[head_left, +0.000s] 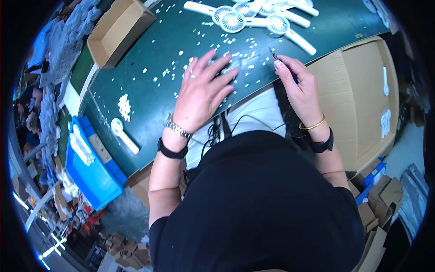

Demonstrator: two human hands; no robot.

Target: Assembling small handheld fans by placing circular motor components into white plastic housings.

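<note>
My left hand (198, 90) is spread over the green tabletop (149, 102), fingers apart and slightly blurred, among scattered small white plastic bits (166, 72). Nothing shows in its grasp. At the table's near edge, my right hand (297, 84) is closed round a small pointed metal tool with a dark handle (273, 54); its tip points away and to the left. My fingers hide most of the tool. Beyond both hands lies a pile of white handheld fan parts (232, 21) with round grilles and stick handles. Another white fan part (124, 135) lies alone at the left.
A heap of white bits (124, 107) sits on the left of the table. Beside that edge is a blue bin (93, 174) with white parts. An open cardboard box (360, 104) stands at the right, holding a few white pieces. A cardboard tray (118, 34) is at the far left.
</note>
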